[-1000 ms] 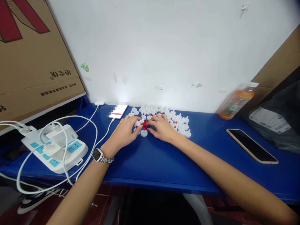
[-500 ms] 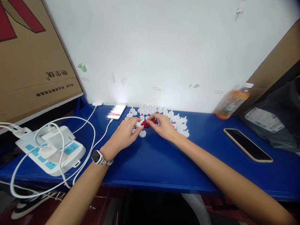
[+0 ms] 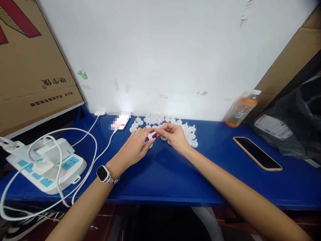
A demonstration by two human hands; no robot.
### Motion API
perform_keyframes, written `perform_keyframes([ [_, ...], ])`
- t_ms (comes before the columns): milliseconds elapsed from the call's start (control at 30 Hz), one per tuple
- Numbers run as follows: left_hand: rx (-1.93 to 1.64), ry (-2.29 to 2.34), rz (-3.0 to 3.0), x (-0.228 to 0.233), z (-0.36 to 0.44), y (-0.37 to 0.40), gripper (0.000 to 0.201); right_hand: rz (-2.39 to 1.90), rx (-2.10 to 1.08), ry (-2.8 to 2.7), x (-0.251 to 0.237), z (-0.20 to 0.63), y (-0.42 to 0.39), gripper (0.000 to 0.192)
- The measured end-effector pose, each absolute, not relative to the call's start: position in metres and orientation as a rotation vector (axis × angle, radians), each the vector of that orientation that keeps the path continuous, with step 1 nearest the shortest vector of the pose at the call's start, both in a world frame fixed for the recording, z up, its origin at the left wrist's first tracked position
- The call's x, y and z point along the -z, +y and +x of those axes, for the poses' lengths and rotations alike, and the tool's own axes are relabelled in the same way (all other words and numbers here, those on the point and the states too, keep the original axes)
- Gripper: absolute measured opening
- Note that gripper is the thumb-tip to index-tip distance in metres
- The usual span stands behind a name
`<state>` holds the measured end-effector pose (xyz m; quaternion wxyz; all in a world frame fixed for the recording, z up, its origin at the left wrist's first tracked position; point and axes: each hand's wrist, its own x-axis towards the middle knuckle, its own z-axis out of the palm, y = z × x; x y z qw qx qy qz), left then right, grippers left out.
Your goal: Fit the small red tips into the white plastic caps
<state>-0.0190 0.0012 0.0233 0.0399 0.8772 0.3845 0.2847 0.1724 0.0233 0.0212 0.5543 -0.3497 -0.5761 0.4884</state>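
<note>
My left hand (image 3: 132,144) is closed around a small white plastic piece with a thin stem (image 3: 150,135), held just above the table. My right hand (image 3: 176,138) has thumb and forefinger pinched together close to the tip of that piece; whatever is between them is too small to make out. Small red caps (image 3: 154,134) show in the gap between the hands, partly covered by the fingers. Around and behind the hands stand several similar white round-based pieces (image 3: 192,135), a few of them topped with red.
A blue table (image 3: 175,180) runs along a white wall. Left lie a power strip (image 3: 50,170) with looping white cables and a lit phone (image 3: 123,121). On the right are a dark-screened phone (image 3: 257,153), an orange drink bottle (image 3: 241,110) and a dark plastic bag (image 3: 296,134).
My right hand's fingertips have come in against the white piece in my left hand, closing the gap between the hands. The camera view has shifted slightly.
</note>
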Motion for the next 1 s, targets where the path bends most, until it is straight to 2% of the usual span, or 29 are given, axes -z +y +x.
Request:
perform_keyframes([
  [167,-0.879,1.097,2.702,-0.02,-0.015,0.001,0.039,-0.809,-1.191,-1.348,-0.022,0.17,0.022,0.04],
  [467,-0.967,1.09,2.611,-0.01,-0.011,0.003,0.059,-0.778,-1.075,-1.35,-0.016,0.157,0.014,0.043],
  [567,-0.962,1.114,2.628,-0.012,-0.012,0.005,0.064,-0.77,-1.023,-1.471,-0.018,0.167,0.02,0.038],
  [667,-1.0,1.224,2.675,-0.014,-0.016,0.01,0.068,-0.884,-0.817,-1.659,-0.019,0.182,0.029,0.029],
  [833,-0.829,1.362,2.763,-0.014,-0.025,0.017,0.027,-1.022,-0.335,-2.176,-0.012,0.197,0.04,0.013],
  [1000,-0.723,1.358,2.805,-0.013,-0.028,0.019,0.014,-1.088,-0.061,-2.384,-0.008,0.206,0.045,0.011],
])
